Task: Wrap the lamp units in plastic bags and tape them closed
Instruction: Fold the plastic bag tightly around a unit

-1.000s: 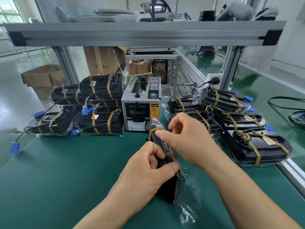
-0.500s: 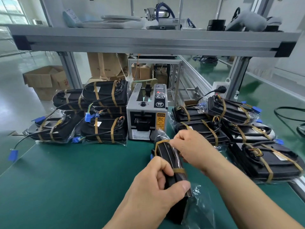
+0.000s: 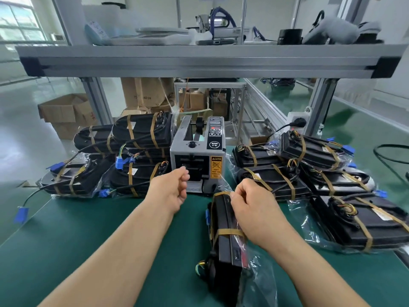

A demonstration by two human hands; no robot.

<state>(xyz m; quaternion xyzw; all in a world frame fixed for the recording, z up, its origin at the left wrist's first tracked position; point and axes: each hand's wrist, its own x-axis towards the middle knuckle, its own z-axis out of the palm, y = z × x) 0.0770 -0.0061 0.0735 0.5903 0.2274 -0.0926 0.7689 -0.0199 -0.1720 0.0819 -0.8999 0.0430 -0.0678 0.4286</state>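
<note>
Straight ahead on the green bench mat (image 3: 88, 240) stands the grey box-shaped tape dispenser (image 3: 197, 160). It is flanked by a left stack of bagged, taped black lamp units (image 3: 141, 138) and a right stack of the same (image 3: 309, 156), which crowds close beside my right wrist. The black lamp unit I am wrapping (image 3: 223, 242) stands on its narrow edge just before the dispenser, its long axis running away from me and its coloured wires at the near end. My hands are apart. My left hand (image 3: 170, 189) is stretched forward, fingers curled at the dispenser's outlet; I cannot tell whether it has tape. My right hand (image 3: 250, 209) lies along the unit's top edge, fingertips pinching the clear plastic bag (image 3: 259, 278) at the far end.
</note>
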